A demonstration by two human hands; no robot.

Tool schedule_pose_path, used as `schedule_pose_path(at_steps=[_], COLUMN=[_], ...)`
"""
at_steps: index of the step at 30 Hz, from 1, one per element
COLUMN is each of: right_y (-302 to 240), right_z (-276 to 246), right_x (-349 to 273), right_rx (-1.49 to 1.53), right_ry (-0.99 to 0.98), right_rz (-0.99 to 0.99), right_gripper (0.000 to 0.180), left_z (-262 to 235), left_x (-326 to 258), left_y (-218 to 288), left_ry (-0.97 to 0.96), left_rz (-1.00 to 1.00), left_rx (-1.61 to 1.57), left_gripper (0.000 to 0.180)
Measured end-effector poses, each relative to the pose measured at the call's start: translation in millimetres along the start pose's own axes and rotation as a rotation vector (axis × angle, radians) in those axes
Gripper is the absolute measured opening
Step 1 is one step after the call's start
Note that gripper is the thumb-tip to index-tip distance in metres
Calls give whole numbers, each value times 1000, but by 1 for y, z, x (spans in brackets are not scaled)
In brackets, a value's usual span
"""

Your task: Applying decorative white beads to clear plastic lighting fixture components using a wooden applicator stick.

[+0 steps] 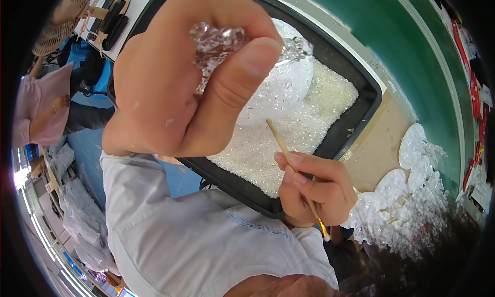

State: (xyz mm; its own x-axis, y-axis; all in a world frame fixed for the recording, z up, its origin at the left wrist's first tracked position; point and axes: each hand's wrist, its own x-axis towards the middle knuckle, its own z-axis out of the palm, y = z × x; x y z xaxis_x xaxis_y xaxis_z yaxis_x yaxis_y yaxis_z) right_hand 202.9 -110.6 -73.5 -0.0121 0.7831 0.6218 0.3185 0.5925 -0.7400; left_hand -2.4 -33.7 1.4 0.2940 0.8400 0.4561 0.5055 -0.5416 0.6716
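Observation:
Close in front of me, my left hand (160,85) is closed, pinching a cluster of clear faceted beads (214,44) between thumb and curled fingers. Some clear pieces stick out past the thumb tip. Lower right, my right hand (327,191) holds a thin paintbrush (278,136) with a wooden handle; its pale bristles point down and its plain end points up over the tray. Beneath both hands lies a black tray (368,108) filled with small glittering clear beads (273,165). A white round sheet (294,83) lies on the beads, partly hidden behind my left hand.
Right of the tray, several white round pieces with clear fringes (407,199) lie on a brown board (374,157). A green surface (392,39) curves along the far right. At left stand a person in pink (49,103) and a fan (54,36); plastic bags (85,219) lie below.

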Motion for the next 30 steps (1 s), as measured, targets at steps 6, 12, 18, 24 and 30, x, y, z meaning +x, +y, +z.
schedule_pose_path(at_steps=[6,12,18,24,30], right_y=[0,1,-3,1,1], right_z=[-2,-5,-5,-12,-8], right_x=[0,-1,-1,3,0], right_rx=[23,115,5,114,79], right_ry=[53,-106,20,-146,-28], right_rz=[41,-5,102,-1,112], right_gripper=[23,22,24,24,25], left_z=[6,8,6,6,8], left_x=[4,3,3,4,6], left_y=[-3,-2,-2,-6,-9], left_ry=[101,53,20,10,16], left_rz=[24,13,16,60,103], left_rx=[-27,-24,-10,-44,-47], left_gripper=[29,31,30,30,29])
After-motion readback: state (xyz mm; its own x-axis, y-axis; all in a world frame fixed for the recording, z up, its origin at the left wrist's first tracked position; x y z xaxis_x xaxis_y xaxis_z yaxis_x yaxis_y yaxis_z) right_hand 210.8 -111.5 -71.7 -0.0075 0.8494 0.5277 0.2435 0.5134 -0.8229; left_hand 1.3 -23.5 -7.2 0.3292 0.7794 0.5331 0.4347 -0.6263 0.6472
